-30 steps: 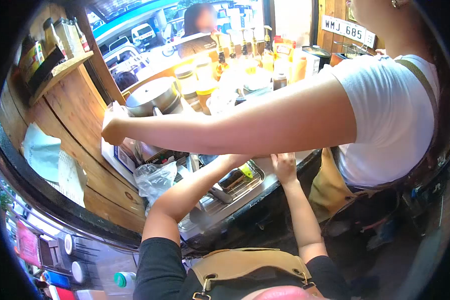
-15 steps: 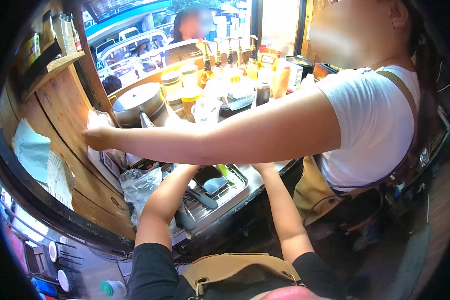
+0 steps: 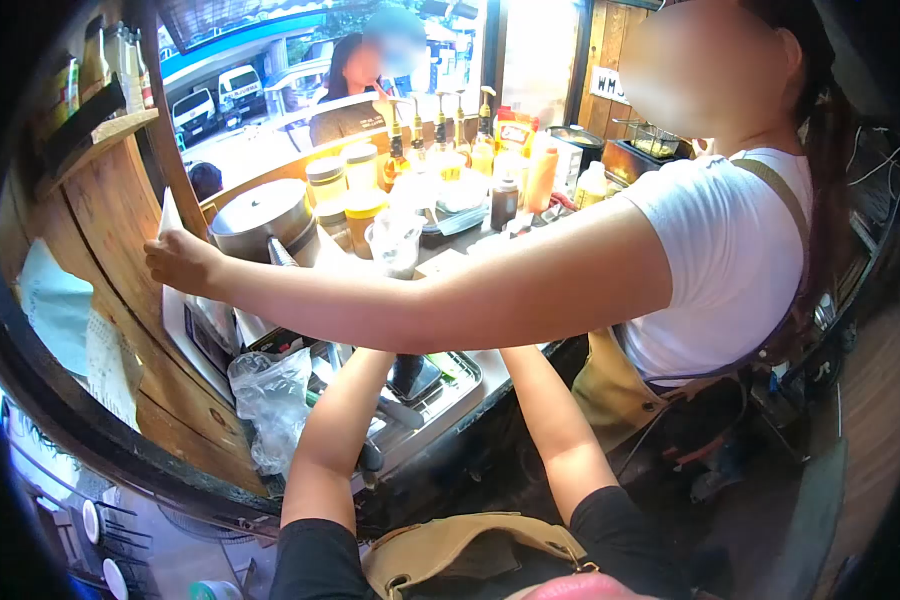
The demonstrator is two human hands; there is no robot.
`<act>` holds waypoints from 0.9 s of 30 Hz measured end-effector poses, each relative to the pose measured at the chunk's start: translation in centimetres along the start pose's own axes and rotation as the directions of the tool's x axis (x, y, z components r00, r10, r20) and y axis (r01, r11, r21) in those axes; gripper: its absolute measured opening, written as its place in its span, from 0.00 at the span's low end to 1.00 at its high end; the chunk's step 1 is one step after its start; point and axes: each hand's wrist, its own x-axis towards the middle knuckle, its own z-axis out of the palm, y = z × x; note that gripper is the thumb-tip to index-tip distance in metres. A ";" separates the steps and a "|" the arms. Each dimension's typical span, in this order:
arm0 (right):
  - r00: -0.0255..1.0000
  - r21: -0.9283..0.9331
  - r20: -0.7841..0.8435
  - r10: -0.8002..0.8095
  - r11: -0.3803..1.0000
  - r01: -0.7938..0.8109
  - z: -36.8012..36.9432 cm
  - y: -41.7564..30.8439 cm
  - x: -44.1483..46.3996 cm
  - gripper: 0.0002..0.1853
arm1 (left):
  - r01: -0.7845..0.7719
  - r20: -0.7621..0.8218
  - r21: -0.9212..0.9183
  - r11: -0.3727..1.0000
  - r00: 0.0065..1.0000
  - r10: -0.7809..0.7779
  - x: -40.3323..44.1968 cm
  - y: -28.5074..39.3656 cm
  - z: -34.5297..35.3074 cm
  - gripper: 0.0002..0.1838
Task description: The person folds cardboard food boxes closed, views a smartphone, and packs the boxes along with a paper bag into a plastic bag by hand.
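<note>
Both of my forearms reach forward over the counter, and a co-worker's outstretched arm (image 3: 470, 290) crosses in front and hides my two hands. My left forearm (image 3: 335, 430) ends near a metal tray (image 3: 470, 385), which holds a black container (image 3: 415, 375) and dark-handled utensils (image 3: 400, 412). On the tray's other side, my right forearm (image 3: 550, 405) passes under the co-worker's arm. What either hand holds cannot be seen. A crumpled clear plastic bag (image 3: 270, 400) lies left of my left arm. The co-worker's hand (image 3: 185, 262) grips a white sheet (image 3: 169, 215) by the wooden wall.
Beyond the arm stand a steel pot (image 3: 260, 215), lidded jars (image 3: 365, 205), a clear plastic cup (image 3: 395, 240), pump bottles (image 3: 440, 130) and sauce bottles (image 3: 543, 175). A fryer (image 3: 650, 145) is at the back right. The co-worker stands close on my right; another person (image 3: 345, 115) is outside the window.
The view has shifted slightly. The co-worker's hand now shows a white sheet upright at the wall. The co-worker's arm covers my wrists more fully; my forearms remain stretched forward.
</note>
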 end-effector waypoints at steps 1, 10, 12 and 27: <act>1.000 -0.007 0.028 -0.010 1.000 0.011 -0.1 0.0 0.2 0.26 | 0.006 -0.001 -0.009 1.000 1.000 -0.006 0.0 -0.1 0.0 0.20; 0.939 -0.086 0.329 -0.103 0.987 0.139 -0.5 0.1 2.3 0.26 | -0.070 0.017 -0.112 0.991 0.997 0.072 2.0 0.8 0.7 0.21; 0.911 -0.133 0.392 -0.129 0.972 0.194 -0.2 0.2 2.9 0.26 | -0.141 0.038 -0.147 0.979 0.988 0.148 2.6 1.0 1.3 0.21; 0.808 -0.033 0.570 -0.148 0.979 0.202 -0.9 0.4 3.9 0.27 | 0.242 -0.174 0.088 0.966 0.959 -0.224 0.0 3.2 4.0 0.20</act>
